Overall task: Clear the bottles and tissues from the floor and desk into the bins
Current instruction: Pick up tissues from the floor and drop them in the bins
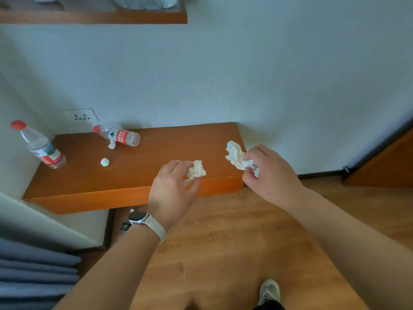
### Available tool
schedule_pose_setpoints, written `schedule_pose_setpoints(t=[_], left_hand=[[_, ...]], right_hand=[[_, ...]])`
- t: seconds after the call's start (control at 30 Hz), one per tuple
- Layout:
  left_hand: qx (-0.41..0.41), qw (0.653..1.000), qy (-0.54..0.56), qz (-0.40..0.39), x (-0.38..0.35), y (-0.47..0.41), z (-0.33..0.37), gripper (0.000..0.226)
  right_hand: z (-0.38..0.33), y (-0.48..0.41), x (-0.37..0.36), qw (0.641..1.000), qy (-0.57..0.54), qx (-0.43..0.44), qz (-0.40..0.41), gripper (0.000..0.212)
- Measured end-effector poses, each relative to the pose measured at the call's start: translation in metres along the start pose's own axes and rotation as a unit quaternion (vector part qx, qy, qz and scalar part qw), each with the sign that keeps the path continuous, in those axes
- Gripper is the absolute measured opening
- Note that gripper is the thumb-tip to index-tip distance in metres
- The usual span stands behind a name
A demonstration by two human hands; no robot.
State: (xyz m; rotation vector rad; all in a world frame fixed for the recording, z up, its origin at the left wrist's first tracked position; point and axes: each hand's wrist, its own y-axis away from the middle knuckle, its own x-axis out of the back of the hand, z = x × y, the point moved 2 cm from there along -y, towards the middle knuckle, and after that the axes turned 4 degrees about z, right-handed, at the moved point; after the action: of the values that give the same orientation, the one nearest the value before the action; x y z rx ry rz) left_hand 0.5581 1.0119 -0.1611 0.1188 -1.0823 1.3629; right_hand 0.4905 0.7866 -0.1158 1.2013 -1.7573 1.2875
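Observation:
My left hand [172,186] pinches a crumpled white tissue [197,169] near the front edge of the low orange desk [156,153]. Over the desk's right end, my right hand [268,171] holds a larger crumpled tissue [234,154]. A clear bottle with a red cap and red label [119,136] lies on its side at the back of the desk, a small tissue ball [111,144] touching it. Another tissue ball [104,162] lies in front. A second red-capped bottle [40,146] leans at the desk's left end against the wall.
A wall socket [81,116] sits above the desk's back left. A wooden shelf [93,16] hangs higher up. Grey bedding [33,269] fills the lower left. Wooden floor [223,231] lies below, with my shoe [269,291] and a small object [125,227] under the desk edge.

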Motion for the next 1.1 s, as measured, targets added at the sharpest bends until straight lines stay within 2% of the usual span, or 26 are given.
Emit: schedule_pose_setpoints(t=[0.27, 0.63, 0.83, 1.1], left_hand=[[-0.034, 0.997, 0.026, -0.068, -0.074, -0.049, 0.095, 0.03], [-0.153, 0.977, 0.082, -0.121, -0.233, -0.109, 0.293, 0.023], [-0.211, 0.955, 0.124, -0.167, -0.302, -0.114, 0.384, 0.021], [-0.284, 0.919, 0.175, -0.21, -0.382, -0.146, 0.459, 0.017]], right_hand=[[0.108, 0.011, 0.056, 0.996, -0.007, -0.077, 0.042, 0.019], [0.307, 0.066, 0.173, 0.973, 0.019, -0.203, 0.107, 0.025], [0.384, 0.109, 0.225, 0.955, 0.051, -0.253, 0.147, 0.024], [0.457, 0.138, 0.258, 0.916, 0.101, -0.345, 0.178, 0.024]])
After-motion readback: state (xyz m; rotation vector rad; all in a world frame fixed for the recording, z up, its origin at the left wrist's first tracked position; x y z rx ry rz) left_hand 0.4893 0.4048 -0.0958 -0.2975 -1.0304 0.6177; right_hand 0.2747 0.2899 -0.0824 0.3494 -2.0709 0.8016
